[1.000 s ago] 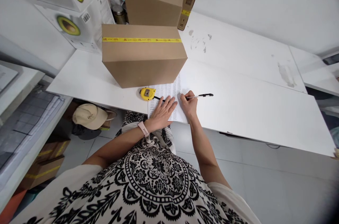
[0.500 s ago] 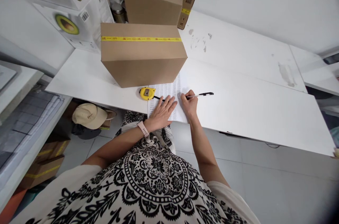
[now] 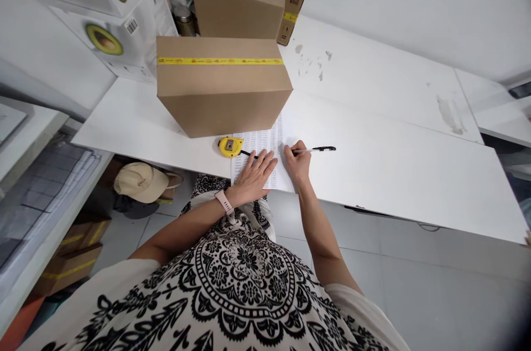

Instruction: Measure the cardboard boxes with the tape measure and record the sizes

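Observation:
My left hand lies flat with its fingers spread on a printed sheet of paper. Close to its fingertips is a yellow tape measure, with a black strap running from it towards the fingers. Over the right part of the paper, my right hand is closed round a pen, whose black end points to the right; the writing tip is hidden by the fingers. A large cardboard box with yellow tape across its top stands just beyond the hands, covering the paper's far end.
Further cardboard boxes stand behind the taped one. White cartons with avocado pictures are stacked at the back left. The white table stretches right, its front edge near my body. A beige cap is below the table on the left.
My right hand and the pen have shifted very slightly to the right. My left hand, the tape measure and the box stay in place.

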Demonstrator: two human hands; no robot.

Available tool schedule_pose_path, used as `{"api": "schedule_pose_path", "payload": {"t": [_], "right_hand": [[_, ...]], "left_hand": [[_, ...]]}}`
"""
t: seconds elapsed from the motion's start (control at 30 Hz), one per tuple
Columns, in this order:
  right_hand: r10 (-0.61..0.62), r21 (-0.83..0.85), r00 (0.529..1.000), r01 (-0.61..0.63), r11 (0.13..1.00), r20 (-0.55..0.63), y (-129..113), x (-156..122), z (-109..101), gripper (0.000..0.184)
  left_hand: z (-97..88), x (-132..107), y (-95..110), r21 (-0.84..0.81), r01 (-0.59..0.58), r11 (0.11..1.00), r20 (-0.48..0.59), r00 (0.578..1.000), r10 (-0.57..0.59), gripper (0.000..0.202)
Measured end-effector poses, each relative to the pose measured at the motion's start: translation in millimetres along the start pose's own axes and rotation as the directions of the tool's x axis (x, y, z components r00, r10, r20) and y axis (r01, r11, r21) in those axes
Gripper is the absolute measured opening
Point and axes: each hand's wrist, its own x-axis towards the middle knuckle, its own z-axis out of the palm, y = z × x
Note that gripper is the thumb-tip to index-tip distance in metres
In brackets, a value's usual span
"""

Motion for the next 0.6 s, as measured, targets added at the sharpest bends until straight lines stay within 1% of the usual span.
{"api": "schedule_pose_path", "payload": {"t": [0.17, 0.27, 0.6], "right_hand": [[0.005, -0.018, 1.000, -0.005, 1.000, 0.014, 0.6, -0.1, -0.8, 0.030], [0.021, -0.012, 1.000, -0.021, 1.000, 0.002, 0.0, -0.2, -0.9, 0.029], [-0.029, -0.040, 1.000, 0.028, 0.999, -0.006, 3.0, 0.4, -0.6, 0.031]], "left_hand": [[-2.3, -0.6, 0.9, -0.001, 0.000, 1.000, 0.003, 1.000, 0.000, 0.094], [-3.5, -1.2, 1.0, -0.005, 0.001, 1.000, 0.003, 1.000, -0.001, 0.094], [0.6, 0.3, 0.5, -0.020, -0.001, 1.000, -0.024, 1.000, 0.000, 0.093]]}}
